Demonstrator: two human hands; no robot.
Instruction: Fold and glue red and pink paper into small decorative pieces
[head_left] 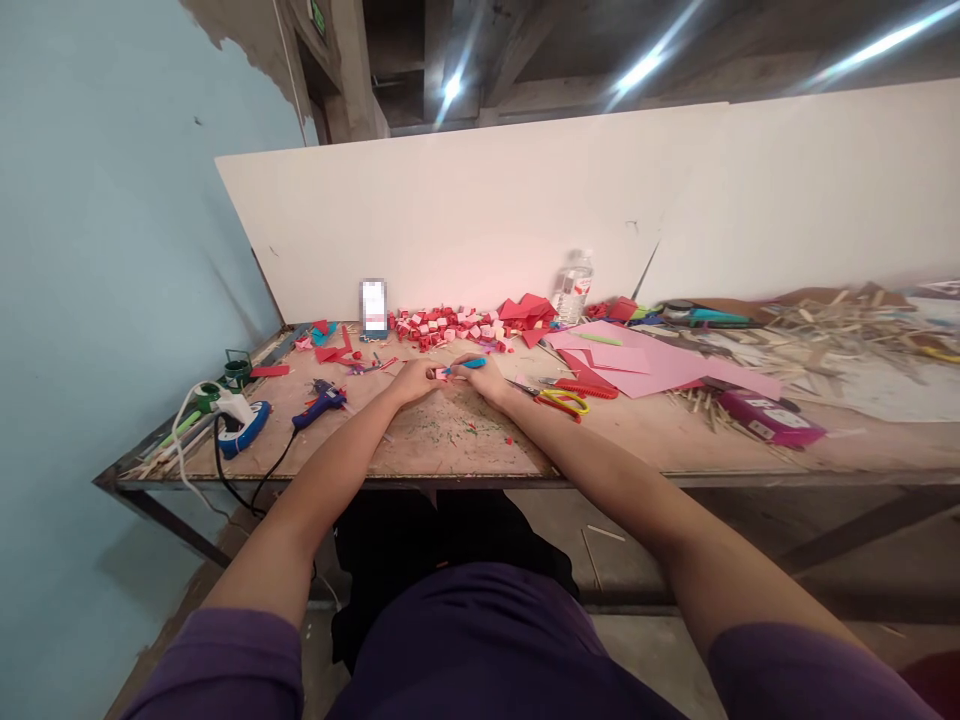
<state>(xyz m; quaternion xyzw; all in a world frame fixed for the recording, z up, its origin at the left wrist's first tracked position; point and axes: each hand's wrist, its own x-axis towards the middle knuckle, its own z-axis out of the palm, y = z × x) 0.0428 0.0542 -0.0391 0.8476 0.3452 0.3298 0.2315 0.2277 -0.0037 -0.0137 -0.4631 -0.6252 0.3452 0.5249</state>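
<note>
Both hands meet over the middle of the wooden table [420, 450]. My left hand [416, 382] is closed on a small pink paper piece [441, 374], which shows only in part between the fingers. In my right hand [480, 378] is a blue pen [469, 364], its tip pointing left at the pink piece. The fingers hide whether the tip touches it. Beyond the hands lies a pile of small red and pink paper cubes [450, 325]. Right of my right hand rest yellow-handled scissors [564, 401] and a red-handled tool [589, 388].
A blue glue gun [321, 404] and a blue-and-white power strip [246, 428] with cords are on the left. A phone [373, 310] leans against the white board [480, 220]. Farther right are a water bottle [574, 288], pink paper sheets [660, 362], a magenta box [772, 418] and wooden sticks [832, 315].
</note>
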